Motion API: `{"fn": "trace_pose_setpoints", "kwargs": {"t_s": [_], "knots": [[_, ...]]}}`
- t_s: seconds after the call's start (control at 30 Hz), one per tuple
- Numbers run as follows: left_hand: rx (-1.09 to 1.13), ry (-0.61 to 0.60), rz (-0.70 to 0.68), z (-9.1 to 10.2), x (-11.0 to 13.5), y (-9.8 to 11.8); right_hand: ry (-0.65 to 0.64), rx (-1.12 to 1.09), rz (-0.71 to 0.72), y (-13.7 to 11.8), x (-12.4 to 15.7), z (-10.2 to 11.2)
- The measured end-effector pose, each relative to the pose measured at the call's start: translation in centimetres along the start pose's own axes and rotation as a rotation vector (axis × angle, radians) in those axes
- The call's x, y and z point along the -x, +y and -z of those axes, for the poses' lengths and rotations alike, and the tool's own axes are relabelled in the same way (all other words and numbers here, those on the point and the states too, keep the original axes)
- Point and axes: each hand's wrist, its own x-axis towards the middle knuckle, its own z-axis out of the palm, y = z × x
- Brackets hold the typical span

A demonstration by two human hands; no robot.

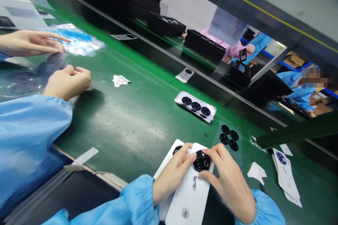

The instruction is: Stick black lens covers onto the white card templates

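Observation:
My left hand (pixel 173 174) and my right hand (pixel 228 179) both grip a white phone back cover (pixel 188 197) at the near edge of the green belt. Their fingertips pinch around its black round camera piece (pixel 202 161). A second white cover (pixel 171 154) lies under the first, to its left. Just beyond my right hand a clear sheet with several black discs (pixel 229 137) rests on the belt.
A strip of three black discs (pixel 195 106) lies mid-belt, with a white cover (pixel 185 75) farther back. A co-worker's hands (pixel 67 81) at left handle clear film near a blue bag (pixel 76 40). Black trays (pixel 204 45) line the far side. White covers (pixel 286 175) and paper scraps (pixel 256 172) lie at right.

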Motion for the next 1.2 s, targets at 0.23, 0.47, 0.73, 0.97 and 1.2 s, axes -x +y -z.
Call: {"fn": "trace_pose_setpoints", "kwargs": {"t_s": [0.23, 0.47, 0.73, 0.97, 1.2], "knots": [[0.01, 0.02, -0.047, 0.4, 0.1, 0.4, 0.048, -0.005, 0.041, 0.2, -0.4, -0.3], [0.012, 0.024, -0.065, 0.6, 0.1, 0.3, 0.18, -0.092, -0.006, 1.5, 0.4, -0.7], [0.015, 0.028, -0.093, 0.6, 0.0, 0.3, 0.128, -0.852, -0.343, 1.8, 1.1, -1.9], [-0.024, -0.055, -0.023, 0.6, 0.4, 0.6, 0.172, -1.124, -0.419, 1.3, 1.1, -2.5], [-0.034, -0.032, 0.026, 0.6, 0.5, 0.4, 0.132, -1.096, -0.387, 1.0, 1.1, -2.0]]}}
